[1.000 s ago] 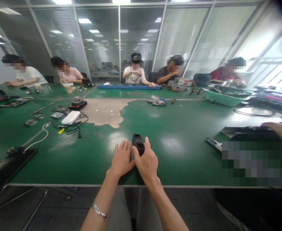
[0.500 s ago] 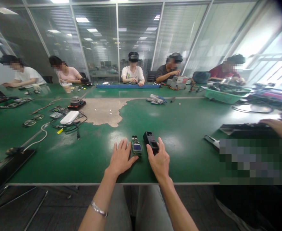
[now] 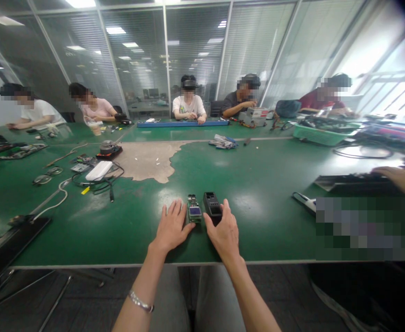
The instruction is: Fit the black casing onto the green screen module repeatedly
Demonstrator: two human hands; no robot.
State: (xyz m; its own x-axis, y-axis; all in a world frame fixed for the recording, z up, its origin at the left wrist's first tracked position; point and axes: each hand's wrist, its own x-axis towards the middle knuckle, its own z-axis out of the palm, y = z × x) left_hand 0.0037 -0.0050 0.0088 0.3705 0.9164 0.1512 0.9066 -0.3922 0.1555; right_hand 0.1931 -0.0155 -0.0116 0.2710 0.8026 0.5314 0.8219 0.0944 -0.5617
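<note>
Lying bare outside black casing: circuit board. Left hand spread beside it; right hand straddles casing, pinch unclear.

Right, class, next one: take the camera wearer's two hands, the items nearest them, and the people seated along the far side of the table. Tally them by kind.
Hands (left hand, right hand): 2
Circuit board with screen: 1
Black casing: 1
Seated people: 5
Total: 9
</note>
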